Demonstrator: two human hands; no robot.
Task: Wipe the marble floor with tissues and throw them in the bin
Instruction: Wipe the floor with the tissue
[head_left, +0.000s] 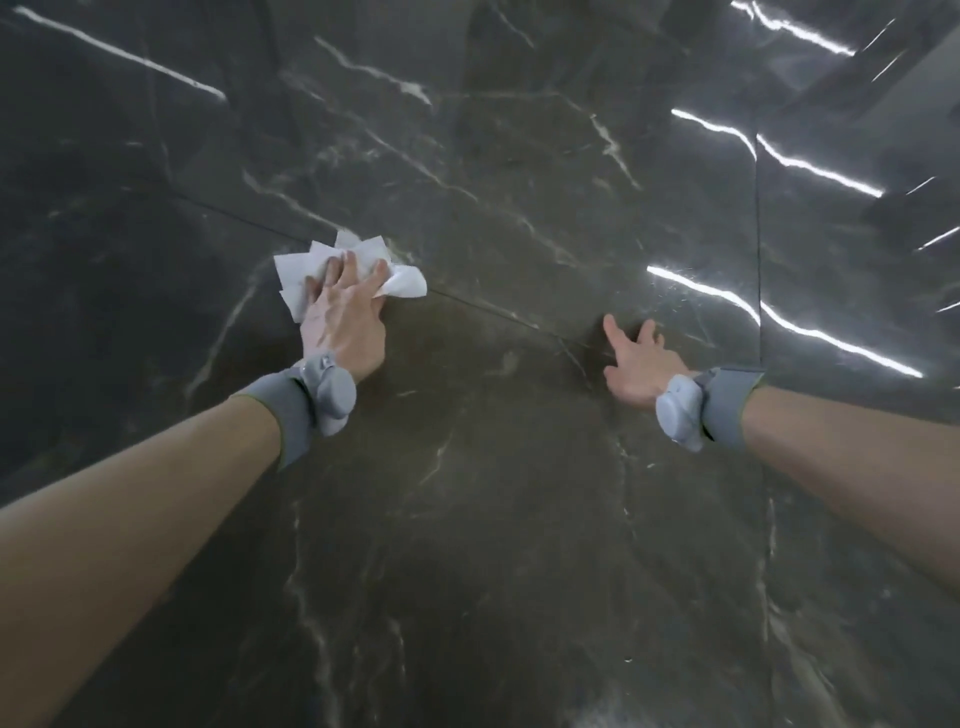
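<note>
Tissues (332, 270), white and crumpled, lie flat under my left hand (345, 312), pressed on the marble floor (493, 493); my right hand (641, 369) rests spread, grip wide, empty.

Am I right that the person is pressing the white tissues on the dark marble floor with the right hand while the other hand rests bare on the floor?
Not quite: the head view shows the left hand pressing the white tissues on the dark marble floor; the right hand is the bare one on the floor.
</note>
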